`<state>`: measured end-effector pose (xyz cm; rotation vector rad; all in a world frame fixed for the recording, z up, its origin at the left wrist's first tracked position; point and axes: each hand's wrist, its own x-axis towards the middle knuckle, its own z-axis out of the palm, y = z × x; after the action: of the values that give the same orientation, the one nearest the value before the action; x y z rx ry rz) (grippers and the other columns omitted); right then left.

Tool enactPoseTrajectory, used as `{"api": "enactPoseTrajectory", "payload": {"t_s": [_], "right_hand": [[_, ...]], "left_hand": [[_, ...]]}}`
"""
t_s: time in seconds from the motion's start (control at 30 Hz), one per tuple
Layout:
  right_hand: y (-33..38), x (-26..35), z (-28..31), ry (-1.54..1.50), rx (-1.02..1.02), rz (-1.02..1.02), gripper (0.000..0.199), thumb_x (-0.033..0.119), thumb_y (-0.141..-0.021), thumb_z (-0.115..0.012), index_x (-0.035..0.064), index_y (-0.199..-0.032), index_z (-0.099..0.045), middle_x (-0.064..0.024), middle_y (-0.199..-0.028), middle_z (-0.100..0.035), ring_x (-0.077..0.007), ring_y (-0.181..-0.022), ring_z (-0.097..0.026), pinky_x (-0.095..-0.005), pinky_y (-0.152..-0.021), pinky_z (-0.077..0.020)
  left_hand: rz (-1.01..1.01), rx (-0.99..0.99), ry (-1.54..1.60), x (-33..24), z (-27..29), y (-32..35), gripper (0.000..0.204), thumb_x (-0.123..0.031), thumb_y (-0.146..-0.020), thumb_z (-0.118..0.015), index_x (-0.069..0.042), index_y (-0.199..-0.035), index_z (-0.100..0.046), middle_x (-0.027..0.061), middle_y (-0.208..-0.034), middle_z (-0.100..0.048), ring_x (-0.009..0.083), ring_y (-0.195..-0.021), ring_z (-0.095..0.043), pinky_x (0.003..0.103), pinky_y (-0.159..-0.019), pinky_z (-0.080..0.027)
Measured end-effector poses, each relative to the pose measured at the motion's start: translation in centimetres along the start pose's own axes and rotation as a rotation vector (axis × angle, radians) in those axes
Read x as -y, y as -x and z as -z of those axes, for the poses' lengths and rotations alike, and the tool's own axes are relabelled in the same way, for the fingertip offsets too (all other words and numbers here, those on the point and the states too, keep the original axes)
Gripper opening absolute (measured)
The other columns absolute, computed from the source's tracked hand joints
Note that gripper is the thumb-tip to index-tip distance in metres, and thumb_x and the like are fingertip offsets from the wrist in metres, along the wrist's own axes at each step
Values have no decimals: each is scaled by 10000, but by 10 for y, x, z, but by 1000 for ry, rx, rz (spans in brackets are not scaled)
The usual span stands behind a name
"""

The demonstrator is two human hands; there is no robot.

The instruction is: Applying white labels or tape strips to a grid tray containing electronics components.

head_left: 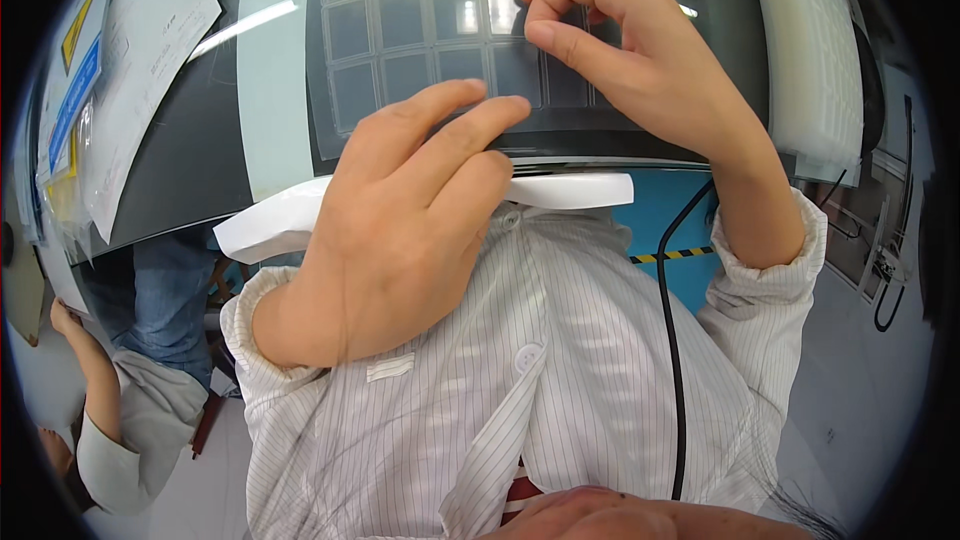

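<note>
A clear plastic tray [402, 18] with rows of square compartments lies on the dark tabletop, its surface catching bright ceiling-light reflections. Over the tray's near edge hangs my left hand [405, 205], its fingers stretched and apart, with nothing visible in them; its thumb is mostly hidden. My right hand [630, 45] is above the right part of the tray, thumb and forefinger bent together in a pinch. Whatever that pinch may hold is too small or hidden to name. A dark patch shows beside those fingertips, and I cannot tell whether it is a thing or a shadow.
A white folded strip [580, 190] runs along the table's front edge. Papers [150, 60] lie at the left. Stacked translucent trays [815, 50] stand at the right. A black cable [672, 340] hangs before me. Another person's arm [98, 375] shows at the lower left.
</note>
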<state>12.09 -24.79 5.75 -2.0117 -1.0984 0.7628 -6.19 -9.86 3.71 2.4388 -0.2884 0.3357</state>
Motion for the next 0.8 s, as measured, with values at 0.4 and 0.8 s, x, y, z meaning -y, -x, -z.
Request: {"api": "enactPoseTrajectory", "payload": {"t_s": [0.4, 0.8], "right_hand": [[-14, -68, -24, -202, -196, 847, 127, 115, -963, -663, -5, -929, -638, -118, -1129, -575, -235, -1094, -522, -331, -959, -411], [-20, -59, -24, -181, -237, 877, 107, 88, -906, -712, 8, -889, -643, -112, -1075, -581, -247, -1070, -535, -347, -935, -428]], "left_hand": [[-19, -7, 54, 10, -17, -2, 79, 41, -849, -653, 23, -905, -600, 177, -1244, -697, 384, -1217, -623, 457, -1000, -467], [-19, -10, 61, 12, -15, -4, 68, 38, -856, -645, 21, -904, -600, 177, -1235, -703, 385, -1210, -626, 451, -1002, -464]]}}
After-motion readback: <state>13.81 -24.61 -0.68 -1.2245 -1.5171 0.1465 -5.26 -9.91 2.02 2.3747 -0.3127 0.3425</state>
